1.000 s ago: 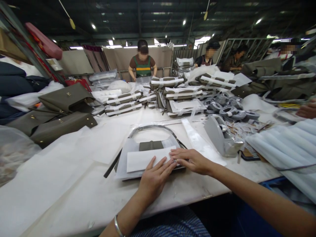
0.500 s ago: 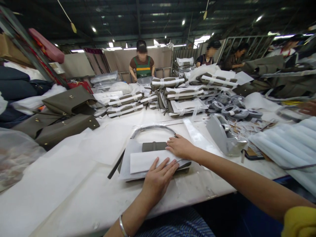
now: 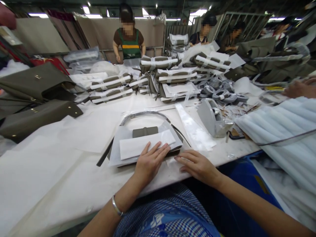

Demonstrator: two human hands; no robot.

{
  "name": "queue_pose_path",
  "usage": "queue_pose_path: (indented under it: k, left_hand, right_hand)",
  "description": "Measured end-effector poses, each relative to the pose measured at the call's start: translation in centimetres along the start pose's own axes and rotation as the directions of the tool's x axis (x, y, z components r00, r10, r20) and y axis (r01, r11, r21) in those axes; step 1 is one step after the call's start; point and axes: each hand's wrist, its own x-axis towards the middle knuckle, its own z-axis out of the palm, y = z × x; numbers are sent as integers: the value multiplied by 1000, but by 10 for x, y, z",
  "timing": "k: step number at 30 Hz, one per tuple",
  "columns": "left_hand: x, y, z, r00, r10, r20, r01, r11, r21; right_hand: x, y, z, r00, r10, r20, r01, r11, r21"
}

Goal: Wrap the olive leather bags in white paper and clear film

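Observation:
A dark olive handbag (image 3: 145, 131) lies flat on the table, mostly covered by thin white sheeting, with its wrapped handle (image 3: 148, 114) arching away from me. Across its near part rests a folded white foam strip (image 3: 138, 146). My left hand (image 3: 151, 161) lies on that strip with fingers stretched out. Just off the bag's right near corner is my right hand (image 3: 197, 165), its fingers spread loosely over the table edge, with nothing visible in it. A dark strap (image 3: 105, 154) sticks out at the bag's left side.
Wrapped bags (image 3: 177, 76) are piled at the back. A tape dispenser (image 3: 209, 118) stands to the right, near coiled wrapped handles (image 3: 219, 93) and padded white sheets (image 3: 286, 123). Unwrapped olive bags (image 3: 41, 118) lie left. A co-worker (image 3: 129, 42) stands across the table.
My right hand has left the bag's upper right side and come down towards me, beside its near corner. My left hand stays on the foam strip. The view has tilted downward.

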Motion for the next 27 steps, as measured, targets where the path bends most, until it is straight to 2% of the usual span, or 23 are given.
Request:
queue_pose_path:
  k: [3,10,12,15,20,23,27]
  left_hand:
    - [1,0,-1,1000,-4,9,4,1000,7]
    - [2,2,-3,1000,-14,23,14,1000,12]
    - [3,2,-3,1000,-18,23,17,1000,10]
    - [4,2,-4,1000,-18,19,18,1000,6]
    - [4,2,-5,1000,-14,7,14,1000,0]
    - [3,2,-3,1000,-20,1,20,1000,2]
    - [3,2,-3,1000,-17,5,17,1000,9]
  right_hand:
    - [-2,0,13,997,-61,57,63,997,-39]
    - [14,10,26,979,-204,22,205,973,-107]
    - [17,9,29,985,-174,-16,172,982,-85]
    - [19,2,33,995,-41,-87,44,999,28]
    - [23,-5,40,990,108,-93,-94,984,149]
    - [27,-5,39,987,100,-128,-81,986,144]
    - [32,-4,33,984,22,-179,-10,998,68]
